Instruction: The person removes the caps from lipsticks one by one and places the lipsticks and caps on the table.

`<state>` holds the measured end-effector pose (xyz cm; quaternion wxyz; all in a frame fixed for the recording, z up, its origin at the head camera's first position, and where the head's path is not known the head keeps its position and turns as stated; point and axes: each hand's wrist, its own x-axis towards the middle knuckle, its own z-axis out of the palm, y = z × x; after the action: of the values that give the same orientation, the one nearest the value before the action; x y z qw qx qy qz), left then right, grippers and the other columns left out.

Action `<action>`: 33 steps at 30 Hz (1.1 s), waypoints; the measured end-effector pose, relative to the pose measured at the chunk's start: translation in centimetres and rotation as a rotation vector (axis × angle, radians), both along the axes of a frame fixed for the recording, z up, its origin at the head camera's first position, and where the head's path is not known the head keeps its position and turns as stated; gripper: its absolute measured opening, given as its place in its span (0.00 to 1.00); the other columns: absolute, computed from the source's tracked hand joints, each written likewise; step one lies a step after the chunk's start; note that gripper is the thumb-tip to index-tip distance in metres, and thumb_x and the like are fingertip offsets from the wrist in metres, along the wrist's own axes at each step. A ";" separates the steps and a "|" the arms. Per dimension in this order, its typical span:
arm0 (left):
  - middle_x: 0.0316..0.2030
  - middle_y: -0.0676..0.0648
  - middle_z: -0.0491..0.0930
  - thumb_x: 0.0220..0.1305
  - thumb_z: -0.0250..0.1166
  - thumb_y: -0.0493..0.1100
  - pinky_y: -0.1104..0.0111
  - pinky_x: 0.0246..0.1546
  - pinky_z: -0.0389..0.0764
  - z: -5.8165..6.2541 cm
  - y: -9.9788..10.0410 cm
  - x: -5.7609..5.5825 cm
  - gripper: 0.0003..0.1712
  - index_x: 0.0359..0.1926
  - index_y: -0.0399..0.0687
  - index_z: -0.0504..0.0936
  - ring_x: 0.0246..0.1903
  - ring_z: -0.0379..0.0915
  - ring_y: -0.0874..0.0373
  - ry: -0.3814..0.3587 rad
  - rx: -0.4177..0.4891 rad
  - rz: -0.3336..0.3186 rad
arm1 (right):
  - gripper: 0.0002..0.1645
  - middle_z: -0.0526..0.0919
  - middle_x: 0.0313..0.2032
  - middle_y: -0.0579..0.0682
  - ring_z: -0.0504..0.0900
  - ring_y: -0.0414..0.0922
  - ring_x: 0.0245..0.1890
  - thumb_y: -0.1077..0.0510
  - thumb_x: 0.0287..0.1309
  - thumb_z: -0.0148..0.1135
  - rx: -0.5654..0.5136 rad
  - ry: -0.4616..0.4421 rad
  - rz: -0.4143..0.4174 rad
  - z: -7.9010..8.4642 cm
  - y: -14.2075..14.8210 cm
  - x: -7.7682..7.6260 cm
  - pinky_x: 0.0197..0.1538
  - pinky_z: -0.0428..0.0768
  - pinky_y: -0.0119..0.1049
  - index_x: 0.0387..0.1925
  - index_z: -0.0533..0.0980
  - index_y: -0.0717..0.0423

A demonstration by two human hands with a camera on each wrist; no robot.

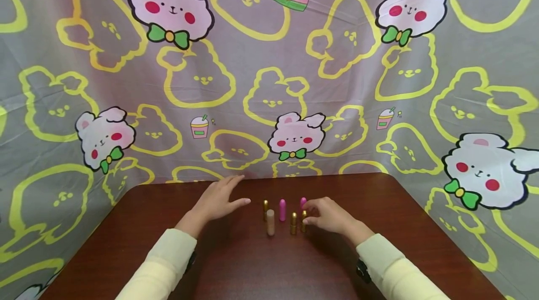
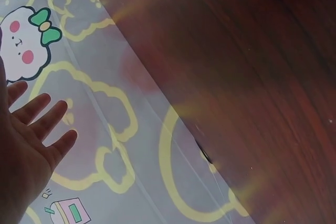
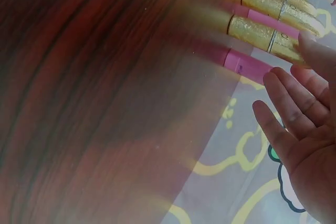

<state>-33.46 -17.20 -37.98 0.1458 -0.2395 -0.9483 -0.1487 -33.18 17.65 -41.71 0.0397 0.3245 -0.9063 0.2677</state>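
In the head view my right hand (image 1: 330,215) is at the right end of a small group of upright tubes. Its thumb and index finger pinch the upper part of a gold lipstick tube (image 3: 254,36), while the other fingers reach past it, fingertips right at a pink tube (image 3: 245,66). Left of that stand a second gold tube (image 1: 293,223), another pink tube (image 1: 282,210), a tan tube (image 1: 271,223) and a gold tube (image 1: 265,210) partly behind the tan one. My left hand (image 1: 219,198) hovers left of the group, fingers spread and holding nothing.
All the tubes stand on a dark reddish-brown wooden table (image 1: 236,267). Behind the table and along its sides hangs a grey cloth (image 1: 236,117) with bunny faces and yellow outlines. The table's far edge lies a short way behind the tubes.
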 end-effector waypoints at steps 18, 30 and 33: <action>0.63 0.43 0.70 0.62 0.59 0.69 0.47 0.62 0.64 -0.6 0.7 0.8 0.43 0.69 0.46 0.67 0.62 0.66 0.44 0.024 0.059 -0.040 | 0.08 0.79 0.27 0.38 0.77 0.36 0.28 0.61 0.54 0.71 -0.083 0.009 -0.001 -0.2 -0.1 0.2 0.32 0.79 0.32 0.37 0.81 0.57; 0.60 0.46 0.75 0.63 0.62 0.64 0.51 0.60 0.68 -0.5 1.0 1.3 0.37 0.65 0.46 0.73 0.59 0.70 0.47 0.051 0.148 -0.054 | 0.11 0.83 0.32 0.41 0.81 0.40 0.33 0.61 0.56 0.69 -0.242 -0.056 -0.085 2.0 0.2 1.0 0.35 0.81 0.34 0.42 0.82 0.58; 0.59 0.46 0.75 0.63 0.63 0.62 0.52 0.59 0.69 -0.3 1.3 1.4 0.36 0.64 0.46 0.74 0.59 0.70 0.48 0.051 0.176 -0.062 | 0.11 0.84 0.33 0.42 0.83 0.40 0.34 0.62 0.56 0.69 -0.288 -0.051 -0.094 2.6 0.1 1.0 0.37 0.81 0.34 0.42 0.82 0.59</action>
<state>-32.06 -15.92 -38.25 0.1859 -0.2588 -0.9196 -0.2298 -32.14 17.75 -39.14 0.0753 0.2660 -0.8735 0.4008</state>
